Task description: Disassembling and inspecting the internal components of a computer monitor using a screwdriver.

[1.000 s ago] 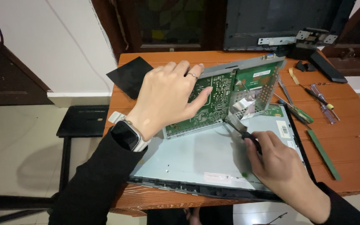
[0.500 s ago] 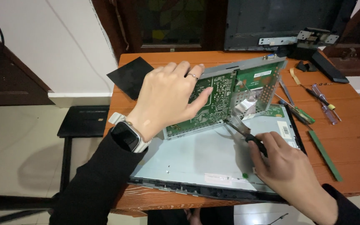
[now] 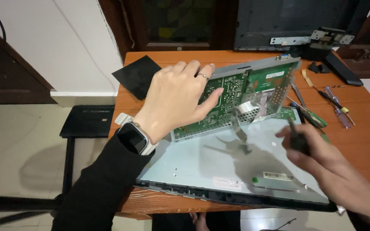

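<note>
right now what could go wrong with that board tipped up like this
1. The left hand alone props the board on edge; a slip could drop it onto the panel.
2. The ribbon cable joins board and panel; tilting further might strain it.
3. The right hand holds a dark tool above the panel; a slip could scratch it.

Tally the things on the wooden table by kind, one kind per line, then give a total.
Flat panel: 1
Metal frame with green circuit boards: 1
Black sheet: 1
Screwdrivers at the right: 2
Dark tool in the right hand: 1
Total: 6
</note>
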